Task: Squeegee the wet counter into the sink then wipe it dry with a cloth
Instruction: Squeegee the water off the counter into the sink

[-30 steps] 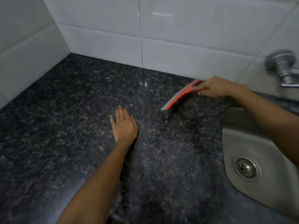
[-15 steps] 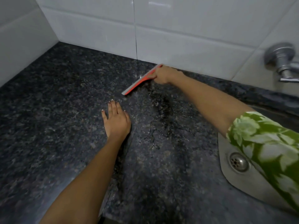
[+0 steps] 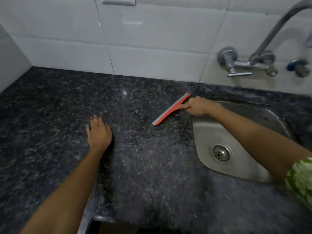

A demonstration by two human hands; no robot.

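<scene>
An orange squeegee (image 3: 170, 109) with a grey rubber blade rests slanted on the dark speckled granite counter (image 3: 59, 102), just left of the steel sink (image 3: 211, 132). My right hand (image 3: 198, 106) is shut on its handle at the sink's back left corner. My left hand (image 3: 99, 131) lies flat on the counter, fingers together, to the left of the blade. A small puddle and streaks of water (image 3: 138, 141) sit between the left hand and the sink. No cloth is in view.
White wall tiles (image 3: 152, 48) run along the back and left of the counter. A chrome wall tap (image 3: 244, 65) curves above the sink, whose drain (image 3: 221, 153) shows. The counter's front edge (image 3: 101, 218) is below.
My right hand has pulled the squeegee from near the back wall to the right, up to the sink's edge. The left hand has stayed flat on the counter.
</scene>
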